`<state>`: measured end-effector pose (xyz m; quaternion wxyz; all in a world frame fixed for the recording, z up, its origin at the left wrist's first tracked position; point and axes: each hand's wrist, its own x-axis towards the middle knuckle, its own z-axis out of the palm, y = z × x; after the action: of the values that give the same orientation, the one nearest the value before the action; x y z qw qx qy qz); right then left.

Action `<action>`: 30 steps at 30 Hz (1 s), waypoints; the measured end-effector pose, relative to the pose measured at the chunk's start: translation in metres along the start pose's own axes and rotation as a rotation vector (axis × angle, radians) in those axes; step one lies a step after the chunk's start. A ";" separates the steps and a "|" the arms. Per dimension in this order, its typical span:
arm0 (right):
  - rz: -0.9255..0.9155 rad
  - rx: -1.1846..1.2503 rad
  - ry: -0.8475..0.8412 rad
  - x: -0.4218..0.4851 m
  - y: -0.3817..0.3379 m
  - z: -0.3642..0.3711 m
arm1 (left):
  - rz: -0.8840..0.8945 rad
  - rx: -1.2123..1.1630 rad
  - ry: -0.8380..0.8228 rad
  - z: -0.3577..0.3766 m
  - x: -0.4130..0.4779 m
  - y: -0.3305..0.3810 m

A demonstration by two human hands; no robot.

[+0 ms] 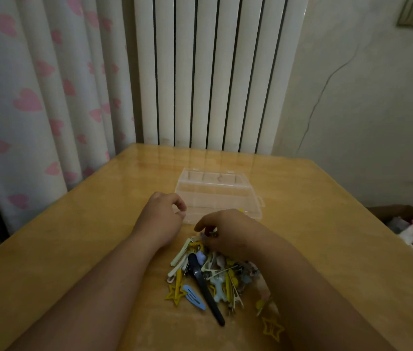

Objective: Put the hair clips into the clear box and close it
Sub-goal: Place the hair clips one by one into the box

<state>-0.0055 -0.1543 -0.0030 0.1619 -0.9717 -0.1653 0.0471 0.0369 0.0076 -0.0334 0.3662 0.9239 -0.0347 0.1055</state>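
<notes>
— So, nearest us, what's lying on the worktop (73, 249)?

— 1 heap of hair clips (213, 277), with a long black clip (206, 287), a blue snap clip (194, 297) and a yellow star clip (272, 328) at its near edge.

— And the hands?

— The right hand (228, 231) sits on the far end of the heap, fingers pinched narrow around something small; what exactly, I can't tell. The left hand (161, 216) hovers just beside it, fingers loosely curled, apparently holding nothing.

— The box?

— Just beyond both hands, the clear box (219, 196) lies with its lid seemingly open; something yellow shows at its near edge.

— Advice?

— Probably lift 1 clip clear of the tangle, steady the box with the left hand, and drop it well inside.
</notes>
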 end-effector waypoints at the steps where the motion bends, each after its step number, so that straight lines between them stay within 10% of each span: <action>1: 0.000 -0.014 0.000 0.000 -0.001 0.000 | 0.000 0.001 0.000 0.000 0.000 0.000; 16: 0.063 0.425 0.700 0.016 0.016 -0.020 | -0.006 0.002 -0.003 -0.001 -0.001 0.000; 23: 0.213 0.275 0.431 0.023 0.036 -0.012 | -0.003 0.005 -0.003 -0.002 0.001 0.000; 30: 0.229 0.379 0.637 0.008 0.039 -0.017 | 0.013 0.007 -0.009 -0.002 0.000 -0.002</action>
<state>0.0169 -0.1912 -0.0003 0.3756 -0.9027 0.0143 -0.2095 0.0370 0.0103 -0.0334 0.3619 0.9254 -0.0421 0.1040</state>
